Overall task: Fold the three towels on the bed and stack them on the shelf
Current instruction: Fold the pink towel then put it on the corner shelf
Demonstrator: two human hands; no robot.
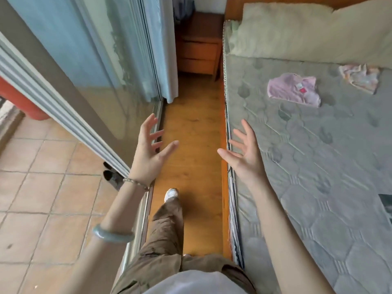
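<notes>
— The left hand [148,149] and right hand [244,153] are held out over the floor beside the bed [297,187], fingers spread wide, nothing gripped.
— Where are the towels seen?
— A pink towel [293,90] is laid crumpled on the bed, well beyond the right hand. A pale patterned towel [359,76] is seen near it.

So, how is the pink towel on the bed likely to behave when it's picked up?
Probably floppy: the pink towel lies crumpled with soft, uneven edges, so it should drape from a pinch. Likely light, as it looks thin. Unlikely to roll; it lies flat on the quilted mattress.
</notes>
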